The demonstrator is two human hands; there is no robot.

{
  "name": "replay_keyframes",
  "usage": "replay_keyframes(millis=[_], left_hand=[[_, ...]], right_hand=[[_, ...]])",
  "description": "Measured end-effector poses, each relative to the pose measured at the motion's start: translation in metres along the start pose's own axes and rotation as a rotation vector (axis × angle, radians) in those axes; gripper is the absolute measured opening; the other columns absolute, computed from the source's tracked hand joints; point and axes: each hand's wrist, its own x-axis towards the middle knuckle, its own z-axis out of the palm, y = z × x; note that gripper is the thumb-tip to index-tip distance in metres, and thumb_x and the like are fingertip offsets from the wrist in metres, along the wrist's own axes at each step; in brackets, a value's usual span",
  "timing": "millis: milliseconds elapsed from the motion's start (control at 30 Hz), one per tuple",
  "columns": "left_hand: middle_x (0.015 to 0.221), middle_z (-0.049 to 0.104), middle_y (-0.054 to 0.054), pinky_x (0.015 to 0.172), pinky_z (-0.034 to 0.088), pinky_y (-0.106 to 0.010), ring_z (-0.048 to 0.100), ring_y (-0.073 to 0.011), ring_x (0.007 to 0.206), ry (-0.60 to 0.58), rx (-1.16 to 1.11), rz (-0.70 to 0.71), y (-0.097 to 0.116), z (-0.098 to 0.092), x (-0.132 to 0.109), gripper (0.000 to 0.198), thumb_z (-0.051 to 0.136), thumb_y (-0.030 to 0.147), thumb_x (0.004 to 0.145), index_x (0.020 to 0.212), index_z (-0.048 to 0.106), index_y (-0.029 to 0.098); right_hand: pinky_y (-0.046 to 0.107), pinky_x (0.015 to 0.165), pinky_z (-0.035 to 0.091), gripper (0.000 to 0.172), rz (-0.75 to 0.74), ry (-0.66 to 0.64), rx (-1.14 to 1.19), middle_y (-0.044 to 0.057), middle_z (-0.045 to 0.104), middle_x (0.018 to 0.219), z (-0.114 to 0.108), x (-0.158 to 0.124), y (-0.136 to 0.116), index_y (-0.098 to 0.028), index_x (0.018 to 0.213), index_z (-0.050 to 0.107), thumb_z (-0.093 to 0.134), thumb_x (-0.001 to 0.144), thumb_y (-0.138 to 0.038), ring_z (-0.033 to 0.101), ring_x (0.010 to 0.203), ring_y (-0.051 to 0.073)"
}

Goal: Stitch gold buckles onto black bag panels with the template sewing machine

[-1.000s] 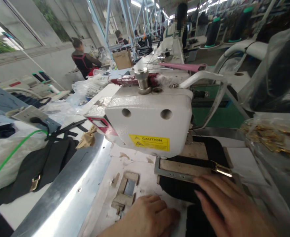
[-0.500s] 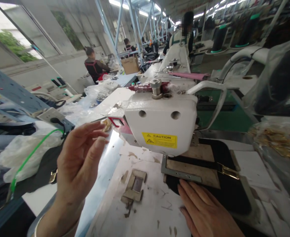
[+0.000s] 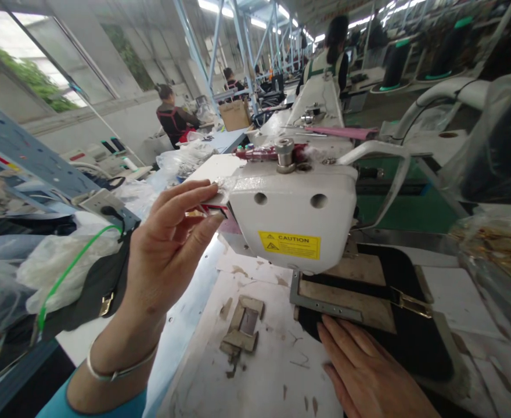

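Left hand [image 3: 162, 252] reached machine [image 3: 288, 203]; bag [image 3: 468, 225]: gold pieces [image 3: 497, 252].

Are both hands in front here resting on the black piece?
No: the left hand is raised at the side of the white machine head, away from the black piece.

Bright blue sleeve [image 3: 57, 402], thin silvery wrist bangle [image 3: 103, 376]

White machine head [image 3: 297, 217] with a yellow caution label [image 3: 289, 245] at centre, the left hand [image 3: 164, 249] at nine o'clock with thumb and fingertips at its red-edged box [image 3: 228, 213], the right hand [image 3: 369, 366] at five o'clock lying flat along a black panel [image 3: 429, 345], gold buckle [image 3: 412, 303] at four.
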Motion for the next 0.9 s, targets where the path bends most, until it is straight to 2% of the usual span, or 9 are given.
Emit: replay_keyframes(millis=[300, 433, 633, 900], left_hand=[[0.124, 0.061, -0.003, 0.087, 0.057, -0.022, 0.062, -0.0142, 0.110, -0.020, -0.048, -0.015, -0.010, -0.005, 0.004, 0.030, 0.071, 0.014, 0.088, 0.115, 0.071, 0.026], [0.124, 0.061, -0.002, 0.086, 0.057, -0.020, 0.062, -0.0127, 0.110, -0.043, -0.069, -0.010, -0.014, -0.008, 0.007, 0.031, 0.070, 0.010, 0.089, 0.115, 0.071, 0.027], [0.122, 0.063, -0.003, 0.088, 0.057, -0.019, 0.061, -0.0134, 0.112, -0.043, -0.070, 0.046, -0.020, -0.009, 0.008, 0.035, 0.075, 0.014, 0.084, 0.116, 0.072, 0.028], [0.119, 0.063, -0.003, 0.088, 0.057, -0.018, 0.062, -0.0123, 0.109, -0.051, -0.088, 0.053, -0.021, -0.010, 0.009, 0.036, 0.076, 0.012, 0.082, 0.114, 0.072, 0.029]], right_hand=[[0.032, 0.089, 0.054, 0.053, 0.014, 0.000, 0.003, 0.009, 0.075, 0.112, -0.006, 0.002, 0.000, -0.012, 0.102, 0.077, 0.025, 0.103, -0.020, 0.067, 0.105, 0.019], [0.032, 0.091, 0.053, 0.055, 0.032, 0.003, 0.011, 0.009, 0.075, 0.114, -0.004, 0.001, -0.001, -0.012, 0.103, 0.077, 0.022, 0.104, -0.022, 0.066, 0.107, 0.018], [0.032, 0.090, 0.054, 0.055, 0.059, -0.008, 0.008, 0.008, 0.075, 0.113, -0.003, 0.000, -0.001, -0.012, 0.103, 0.077, 0.024, 0.104, -0.024, 0.067, 0.106, 0.019], [0.030, 0.084, 0.059, 0.053, -0.050, -0.038, -0.028, 0.009, 0.074, 0.115, -0.006, 0.011, 0.000, -0.010, 0.106, 0.076, 0.025, 0.101, -0.019, 0.069, 0.104, 0.020]])
